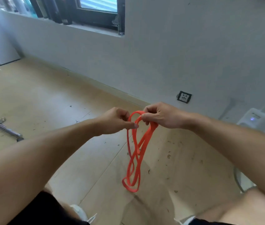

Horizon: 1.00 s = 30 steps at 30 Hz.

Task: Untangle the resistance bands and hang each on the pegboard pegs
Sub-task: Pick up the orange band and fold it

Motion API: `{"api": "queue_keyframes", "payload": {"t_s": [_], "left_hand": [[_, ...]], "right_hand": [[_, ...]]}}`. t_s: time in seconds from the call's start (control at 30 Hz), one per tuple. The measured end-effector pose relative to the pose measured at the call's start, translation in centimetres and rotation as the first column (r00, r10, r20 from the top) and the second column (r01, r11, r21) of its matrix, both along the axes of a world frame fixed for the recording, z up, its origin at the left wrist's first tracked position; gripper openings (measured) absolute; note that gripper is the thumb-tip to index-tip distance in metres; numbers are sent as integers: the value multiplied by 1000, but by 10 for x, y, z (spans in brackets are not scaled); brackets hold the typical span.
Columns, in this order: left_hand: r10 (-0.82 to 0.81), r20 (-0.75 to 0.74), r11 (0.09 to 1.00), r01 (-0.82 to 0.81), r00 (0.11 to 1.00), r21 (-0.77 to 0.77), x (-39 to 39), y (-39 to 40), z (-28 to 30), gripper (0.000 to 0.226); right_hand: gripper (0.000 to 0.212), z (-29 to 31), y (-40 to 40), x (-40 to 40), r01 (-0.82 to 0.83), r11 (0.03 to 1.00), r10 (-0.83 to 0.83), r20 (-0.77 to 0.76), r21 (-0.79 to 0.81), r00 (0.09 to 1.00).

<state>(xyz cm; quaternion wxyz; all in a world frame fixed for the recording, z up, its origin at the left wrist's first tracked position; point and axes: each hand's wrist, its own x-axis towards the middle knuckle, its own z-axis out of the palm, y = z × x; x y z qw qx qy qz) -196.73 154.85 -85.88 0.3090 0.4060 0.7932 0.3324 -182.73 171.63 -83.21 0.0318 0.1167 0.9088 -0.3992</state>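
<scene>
An orange resistance band [135,158] hangs in twisted loops in front of me, its lower end dangling just above the wooden floor. My left hand [115,121] pinches one strand near the top of the tangle. My right hand [159,116] grips the top loop, with a strand wrapped under its fingers. The two hands are close together, a few centimetres apart. No pegboard or pegs are in view.
A grey wall [177,54] with a socket [184,97] stands just ahead. A white device [253,118] sits at the wall's foot on the right. A metal bar [2,125] lies on the floor at the left. A dark window frame [96,15] is above.
</scene>
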Motion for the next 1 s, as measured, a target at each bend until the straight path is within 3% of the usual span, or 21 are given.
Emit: {"api": "queue_keyframes", "payload": {"t_s": [0.1,0.37,0.6,0.8,1.0], "left_hand": [[9,114,1000,-12,993,26,-1,-10,4,22],[153,161,967,-181,975,182,-17,-12,3,23],[237,170,920,-277,957,277,-23,2,2,17],[181,271,889,-275,946,366,-22,9,8,16],[30,445,865,-246,895,437,-25,7,28,22]], "right_hand": [[25,-4,-5,-6,5,1000,-5,20,-26,1000],[29,-22,2,-25,51,997,-50,-26,57,998],[31,-49,9,-40,4,992,-11,-53,-125,999],[32,-65,3,-49,23,944,-44,-58,-329,997],[15,-72,2,-52,30,953,-13,59,-301,998]]}}
